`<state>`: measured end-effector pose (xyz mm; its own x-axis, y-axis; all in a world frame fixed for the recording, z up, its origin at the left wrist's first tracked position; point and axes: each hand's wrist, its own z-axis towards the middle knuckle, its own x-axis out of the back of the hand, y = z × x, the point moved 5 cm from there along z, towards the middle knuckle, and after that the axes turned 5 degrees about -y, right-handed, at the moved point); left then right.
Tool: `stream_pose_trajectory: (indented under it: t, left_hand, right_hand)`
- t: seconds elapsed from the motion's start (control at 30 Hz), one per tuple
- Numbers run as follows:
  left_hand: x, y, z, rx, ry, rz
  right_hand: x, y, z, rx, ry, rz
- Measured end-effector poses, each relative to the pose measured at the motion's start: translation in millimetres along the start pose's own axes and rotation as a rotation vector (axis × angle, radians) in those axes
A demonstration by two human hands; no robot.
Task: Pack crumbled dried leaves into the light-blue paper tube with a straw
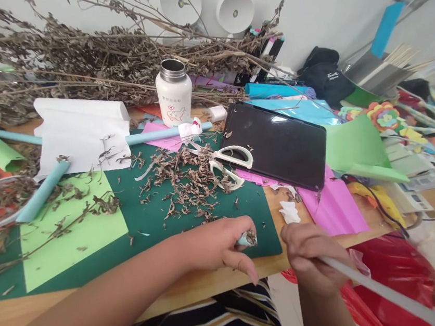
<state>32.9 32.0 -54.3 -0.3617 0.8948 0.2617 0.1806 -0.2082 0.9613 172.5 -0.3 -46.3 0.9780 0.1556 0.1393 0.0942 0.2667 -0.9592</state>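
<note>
My left hand is closed around a light blue paper tube, whose open end is packed with dried leaves and points to the right. Most of that tube is hidden by the hand. In my right hand is a long pale stick that slants down to the lower right edge; the fingers wrap its near end. A gap separates the two hands. Behind the left hand, a pile of crumbled dried leaves covers part of the green cutting mat. White-handled scissors lie partly among the leaves.
A black tablet and pink paper lie to the right. An uncapped white bottle stands behind the leaves. Dried branches stretch along the back. Another blue paper tube rests on a light green sheet at left.
</note>
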Motion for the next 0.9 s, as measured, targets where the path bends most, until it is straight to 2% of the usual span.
stream_pose_trajectory:
  t: [0.1, 0.17, 0.37, 0.47, 0.6, 0.67, 0.8, 0.9]
  left_hand:
    - [-0.3, -1.5, 0.1, 0.042, 0.001, 0.006]
    - [-0.2, -2.5, 0.4, 0.057, 0.01, 0.026]
    - [-0.4, -1.9, 1.3, 0.047, 0.013, 0.08]
    - [0.5, 2.8, 1.0, 0.025, 0.005, 0.092]
    - [0.3, 12.2, 0.4, -0.054, -0.017, 0.064]
    - [-0.7, 13.8, 0.3, -0.065, -0.024, 0.091]
    - [-2.0, 9.5, -0.4, -0.024, -0.006, 0.176]
    - [-2.9, 7.9, -2.6, -0.049, 0.003, 0.169]
  right_hand:
    - [-13.1, -14.3, 2.0, 0.273, -0.059, -0.304]
    - [-26.5, -21.0, 6.5, 0.384, -0.116, -0.443]
    - [-36.9, -24.5, 17.8, 0.434, -0.214, -0.41]
    - [-35.2, -21.7, 21.0, 0.281, -0.242, -0.3]
    - [-33.8, -13.5, 24.3, -0.19, -0.247, 0.008]
    - [-35.6, -14.2, 25.7, -0.35, -0.3, 0.093]
    - [-38.1, -17.0, 33.3, -0.497, -0.423, 0.189]
    - [-41.1, -14.1, 36.4, -0.576, -0.497, 0.237]
